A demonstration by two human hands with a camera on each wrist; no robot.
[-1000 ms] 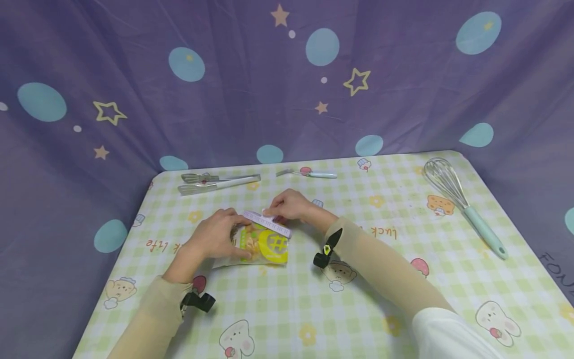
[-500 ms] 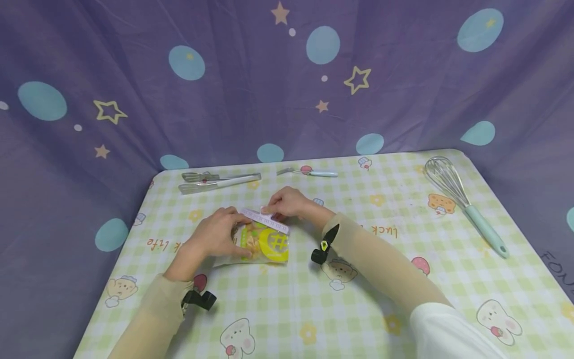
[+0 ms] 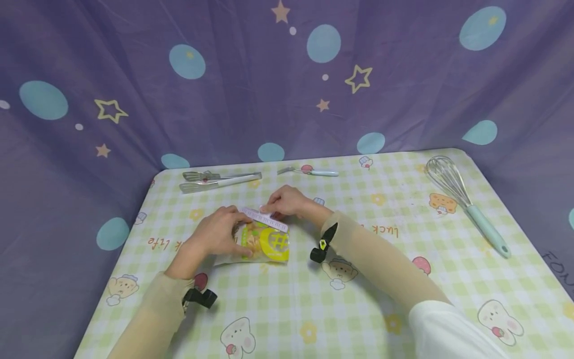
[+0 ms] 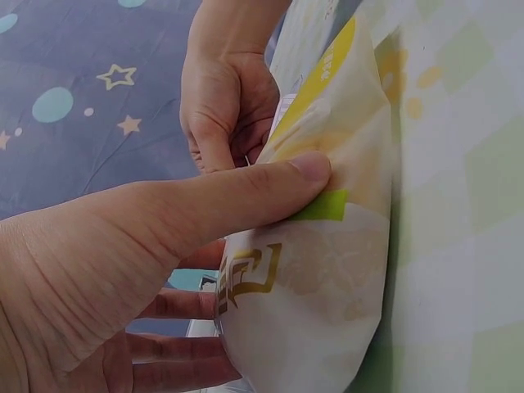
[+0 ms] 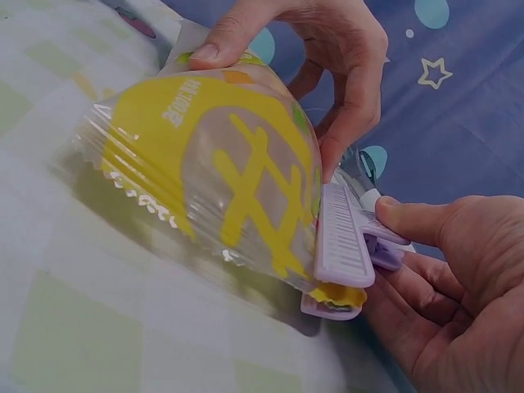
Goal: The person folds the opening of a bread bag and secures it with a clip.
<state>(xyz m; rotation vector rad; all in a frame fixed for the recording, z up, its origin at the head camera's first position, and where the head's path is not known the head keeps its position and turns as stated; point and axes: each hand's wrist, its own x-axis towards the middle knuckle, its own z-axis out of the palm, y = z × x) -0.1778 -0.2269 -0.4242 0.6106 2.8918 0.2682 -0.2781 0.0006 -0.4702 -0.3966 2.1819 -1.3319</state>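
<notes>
A yellow and clear plastic snack bag [image 3: 264,244] lies on the table. My left hand [image 3: 217,232] grips it from the left, thumb [image 4: 286,184] on the near face and fingers behind its far side. Along the bag's far edge sits a lilac bag clip [image 3: 265,220]. In the right wrist view the clip's long ribbed jaws straddle the bag's edge, and a yellow bit of the bag shows between them at one end. My right hand [image 3: 287,202] pinches the clip's handle between thumb [image 5: 413,219] and fingers.
Metal tongs [image 3: 219,182] lie at the back left, beside a small utensil with a pale blue handle [image 3: 323,173]. A whisk [image 3: 468,207] with a mint handle lies at the right. A purple curtain [image 3: 251,99] stands behind the checked tablecloth [image 3: 358,319].
The clip and my right hand have shifted slightly up and to the left along the bag's far edge. My left hand keeps its hold on the bag.
</notes>
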